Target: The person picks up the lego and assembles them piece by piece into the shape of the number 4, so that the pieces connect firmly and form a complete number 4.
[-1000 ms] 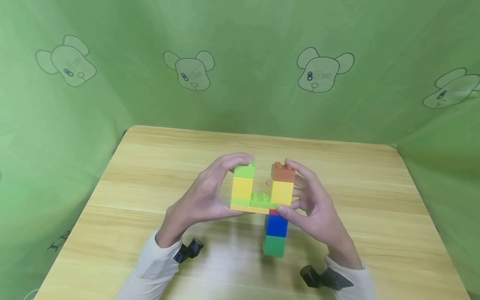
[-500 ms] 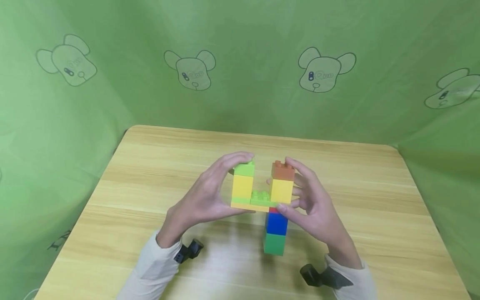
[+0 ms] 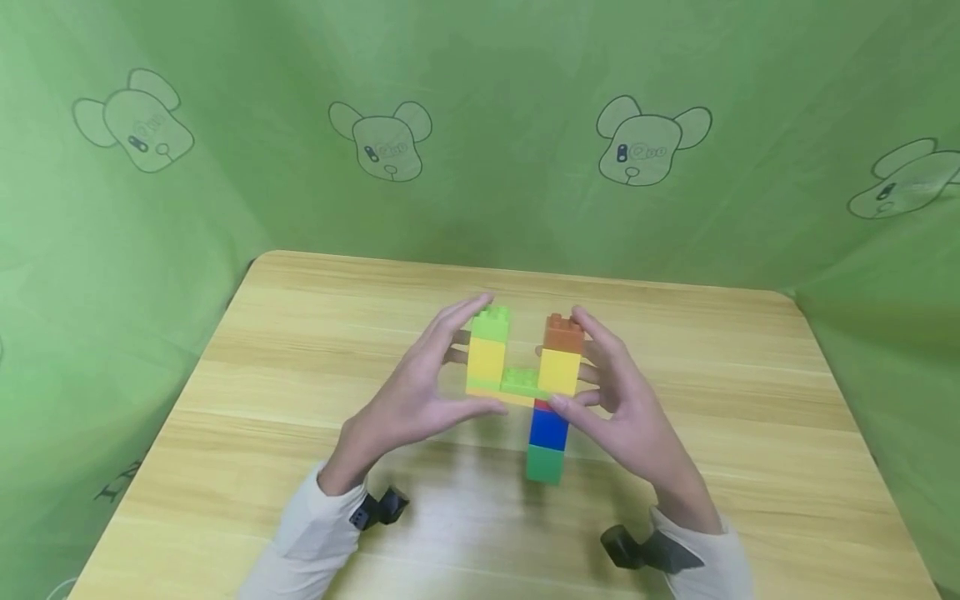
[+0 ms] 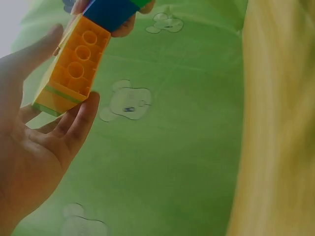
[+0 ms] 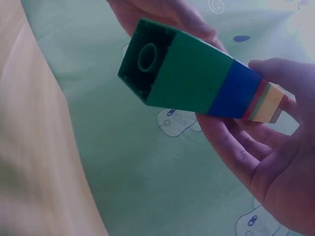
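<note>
Both hands hold one toy brick build up above the table in the head view. Its orange plate [image 4: 74, 59] carries two towers: a yellow brick [image 3: 486, 360] topped by a light green brick [image 3: 491, 325], and a yellow brick under a brown brick [image 3: 563, 333]. A blue brick [image 3: 549, 429] and a green brick [image 3: 545, 464] hang below the right side. My left hand [image 3: 423, 383] surrounds the left tower, thumb near the plate's front edge, fingers behind. My right hand [image 3: 622, 400] grips the right side, its thumb by the red layer and index finger beside the brown brick.
A wooden table [image 3: 300, 333] lies beneath the hands. Green cloth [image 3: 480, 217] printed with mouse heads hangs behind and at both sides. Black wrist cameras [image 3: 381, 509] are strapped at the sleeves.
The brick build has shifted slightly up and away in the head view, its brick tops showing more. My left index finger has come off the light green brick's top to its side.
</note>
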Motion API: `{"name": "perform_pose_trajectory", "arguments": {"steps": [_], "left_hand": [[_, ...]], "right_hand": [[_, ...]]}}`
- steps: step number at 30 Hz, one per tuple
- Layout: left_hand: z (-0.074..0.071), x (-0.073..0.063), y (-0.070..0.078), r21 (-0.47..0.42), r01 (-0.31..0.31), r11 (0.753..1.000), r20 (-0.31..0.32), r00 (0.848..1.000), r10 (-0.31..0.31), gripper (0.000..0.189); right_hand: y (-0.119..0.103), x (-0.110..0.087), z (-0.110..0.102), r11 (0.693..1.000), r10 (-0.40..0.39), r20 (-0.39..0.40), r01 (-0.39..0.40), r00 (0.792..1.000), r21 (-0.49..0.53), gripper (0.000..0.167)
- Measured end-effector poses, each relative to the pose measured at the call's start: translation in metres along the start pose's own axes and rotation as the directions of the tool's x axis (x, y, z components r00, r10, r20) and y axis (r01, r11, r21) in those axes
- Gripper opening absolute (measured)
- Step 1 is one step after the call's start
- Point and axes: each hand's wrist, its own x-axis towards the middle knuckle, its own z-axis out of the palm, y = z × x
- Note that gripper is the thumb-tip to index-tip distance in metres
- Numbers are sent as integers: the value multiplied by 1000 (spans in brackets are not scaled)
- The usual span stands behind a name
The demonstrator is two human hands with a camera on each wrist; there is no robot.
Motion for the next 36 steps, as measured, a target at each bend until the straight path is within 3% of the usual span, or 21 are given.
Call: {"name": "perform_pose_trajectory", "arguments": {"steps": [4,11,21,31,36], "left_hand": [[5,-5,-9,-32,83,996,-10,996,-84,114],[14,-13,-26,80,108,991,-41,994,-105,112],[21,-17,-38,123,172,977,-54,985,-166,110],[32,-18,-60,69,311,948,-54,950,-308,109],[38,-18,-74,123,383,916,-42,924,-381,109]], "right_hand": [[6,-1,2,994,102,-7,-103,995,-33,94],[24,-4,3,968,252,3,-252,968,-2,90],[41,-6,4,948,318,8,-318,948,-6,88],[65,-4,5,906,413,-10,-412,911,-95,83],[78,-4,6,880,445,-23,-442,895,-175,80]]}}
